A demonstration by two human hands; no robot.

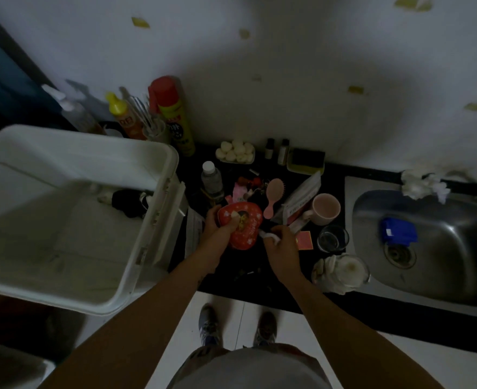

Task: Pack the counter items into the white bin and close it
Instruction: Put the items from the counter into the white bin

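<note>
Large white plastic bin (63, 209), lid open, at 9 o'clock of dark surface (327, 175), nearly empty

Red heart-shaped tin (240, 226) at centre, just right of bin rim, held in left hand (217, 223), fingers wrapped round left edge; likely light, rigid, glossy and slippery, best gripped across edges

Right hand (281, 242) at 3 o'clock of tin, fingers pinching small white scrap (269, 236)

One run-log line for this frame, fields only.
left hand: grips red heart-shaped tin | right hand: holds small white item | white bin: open, nearly empty | pink brush, pink mug: unpacked
</note>
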